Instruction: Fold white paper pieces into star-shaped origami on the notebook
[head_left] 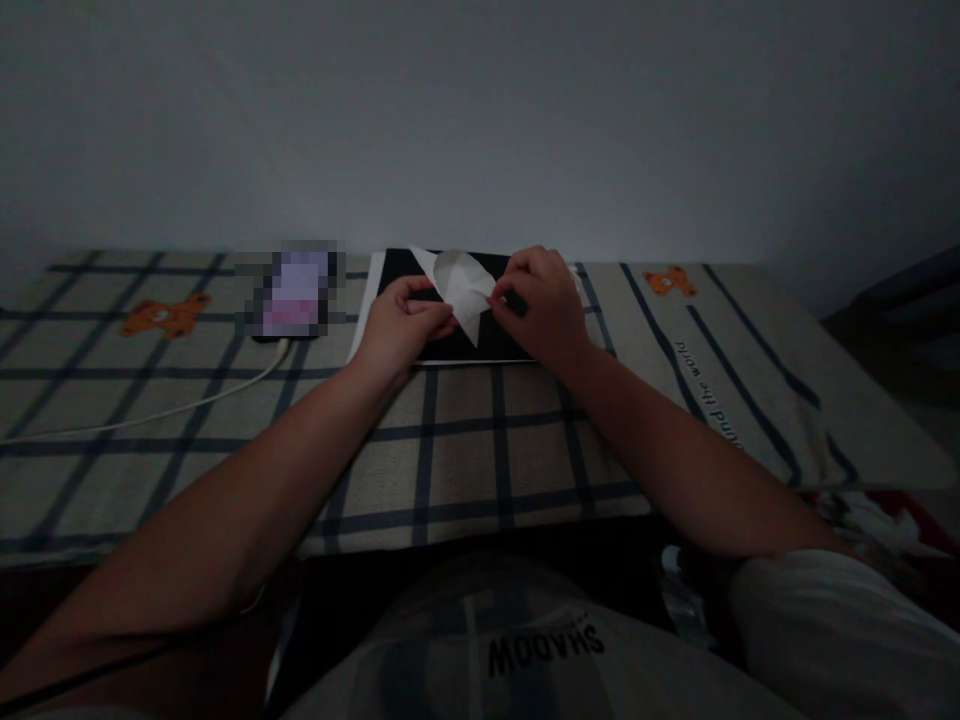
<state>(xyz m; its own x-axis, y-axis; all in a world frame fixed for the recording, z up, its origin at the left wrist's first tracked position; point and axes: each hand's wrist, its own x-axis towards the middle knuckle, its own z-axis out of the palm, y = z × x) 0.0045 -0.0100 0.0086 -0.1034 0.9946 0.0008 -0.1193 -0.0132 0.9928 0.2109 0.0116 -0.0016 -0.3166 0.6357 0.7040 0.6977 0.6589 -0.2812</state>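
Note:
Both my hands hold a small white folded paper (463, 287) over a black board (480, 340) that lies on a checked bedsheet (465, 440). My left hand (401, 322) pinches the paper's left edge. My right hand (541, 300) pinches its right edge with the fingertips. The paper is creased into angled flaps, with a point hanging down between the hands. The room is dim.
A phone (296, 292) with a lit screen lies left of the board, its white cable (150, 415) trailing left across the sheet. Orange bear prints (166, 315) dot the sheet. A plain wall (480, 120) rises behind. Crumpled items (877, 520) lie at the lower right.

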